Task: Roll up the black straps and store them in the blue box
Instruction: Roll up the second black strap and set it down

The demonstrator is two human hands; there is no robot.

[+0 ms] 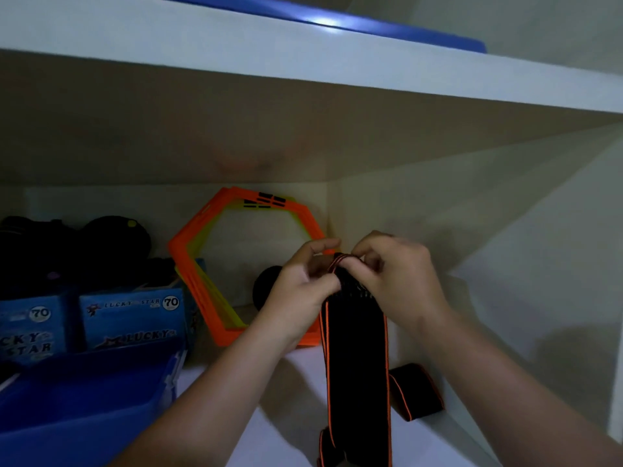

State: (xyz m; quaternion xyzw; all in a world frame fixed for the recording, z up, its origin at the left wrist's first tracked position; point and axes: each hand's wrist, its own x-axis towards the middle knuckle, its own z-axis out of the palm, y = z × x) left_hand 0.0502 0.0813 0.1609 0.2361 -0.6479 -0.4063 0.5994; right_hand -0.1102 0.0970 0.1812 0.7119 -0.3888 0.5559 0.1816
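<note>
Head view, left hand (303, 284) and right hand (394, 274) fingers pinching black strap (355, 348) top, blue box (77, 399) lower left

Both hands, left hand (303, 284) and right hand (394, 271), meet above the shelf (290, 429) and pinch the top end of a strap (355, 358) that hangs down between the forearms. A second strap (416, 390) lies on the shelf just right of it. The box (84, 399) sits at the left, cartons (131, 318) behind it, and the hexagon frames (215, 264) lean on the back wall behind the hands.
</note>
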